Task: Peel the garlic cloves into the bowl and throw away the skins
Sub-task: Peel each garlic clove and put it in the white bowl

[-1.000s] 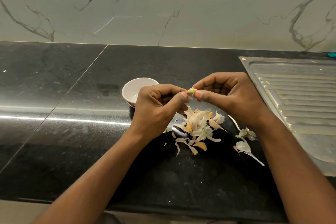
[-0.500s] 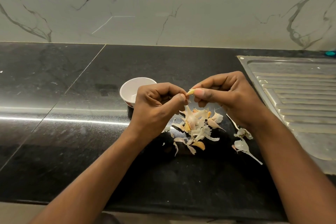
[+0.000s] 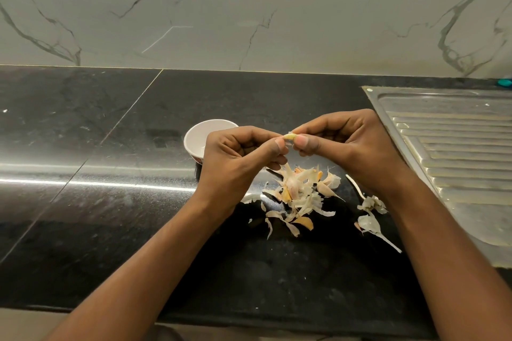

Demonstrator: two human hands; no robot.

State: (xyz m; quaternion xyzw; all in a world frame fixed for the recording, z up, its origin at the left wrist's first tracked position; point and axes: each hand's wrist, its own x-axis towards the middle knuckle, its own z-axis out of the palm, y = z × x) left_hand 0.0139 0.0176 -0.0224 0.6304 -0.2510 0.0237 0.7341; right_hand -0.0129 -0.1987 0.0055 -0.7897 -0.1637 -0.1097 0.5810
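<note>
wall (image 3: pixel 249 8): pale marble with grey veins, smooth, rising behind the bowl.
counter (image 3: pixel 110 230): black polished stone, flat and glossy, with a thin seam left of the bowl.
drainboard (image 3: pixel 457 152): ribbed steel sheet, well to the right of the bowl.
left hand (image 3: pixel 238 163): just right of the bowl and covering part of its rim; fingers curled, thumb and forefinger pinching one end of the clove.
right hand (image 3: pixel 349 147): further right of the bowl; fingers curled, thumb and forefinger pinching the clove's other end.
skins (image 3: pixel 299 194): loose heap of papery cream and tan flakes on the counter, right of the bowl and nearer the person, under the hands.
stalk bits (image 3: pixel 371 210): pale dry scraps with thin stems, beyond the heap from the bowl.
bowl (image 3: pixel 199 135): small, round, rigid, white inside; its contents are partly hidden, so i cannot tell what it holds.
clove (image 3: pixel 290 136): tiny pale yellow piece held in the air between both hands, right of the bowl.
handling: the clove looks light, firm and likely slick once bare; the skins look weightless and brittle, apt to scatter or cling.
hold: best judged a fingertip pinch at the clove's ends; skins gathered by scooping the heap.
</note>
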